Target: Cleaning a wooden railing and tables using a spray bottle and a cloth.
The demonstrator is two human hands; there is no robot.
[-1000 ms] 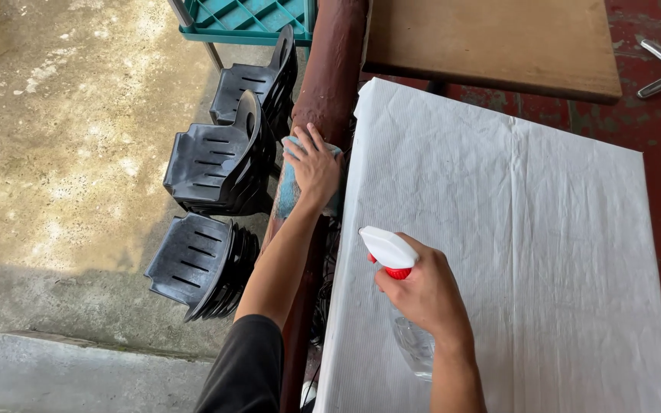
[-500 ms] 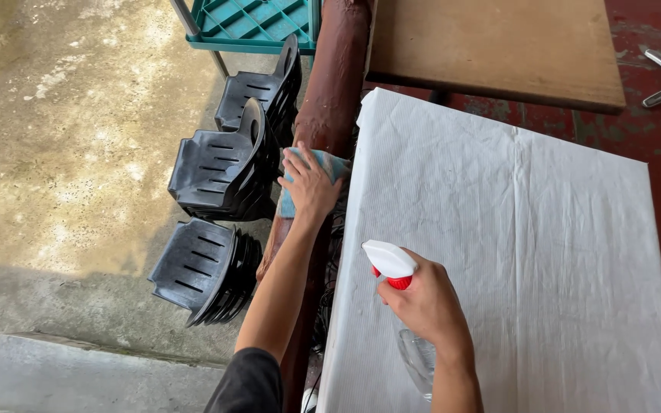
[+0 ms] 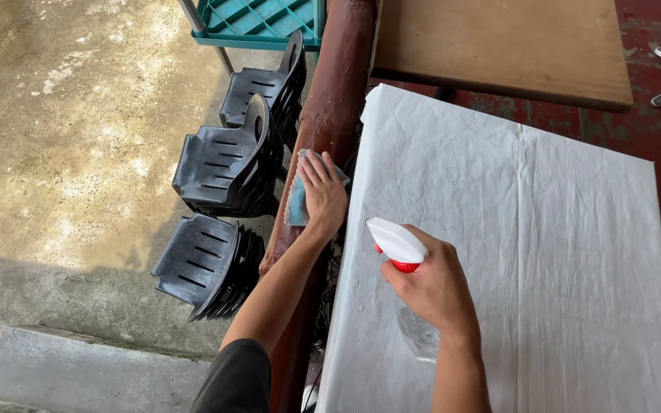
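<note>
- left hand: laid flat, fingers spread, pressed down on a blue cloth; the cloth is pinned between the palm and a brown rail.
- cloth: seen mostly at the hand's left edge, draped over the top of the rail; the rest is hidden under the palm.
- right hand: closed around the neck of a spray bottle, held above the near left part of a white-covered table.
- bottle: a white head with a red collar is shown, nozzle pointed toward the rail; the clear body hangs below the hand, tilted, partly hidden by the wrist.
- table cover: a wrinkled white sheet, spread over the whole top; its left edge runs just beside the rail.
- rail: a thick, rounded, reddish-brown bar, running from the top of the view down past the left forearm.
- black chairs: stacked in groups on the concrete floor, left of the rail.
- teal crate: placed at the top edge, beyond the chairs.
- wooden tabletop: set beyond the white table, its near edge just apart from the sheet.
</note>
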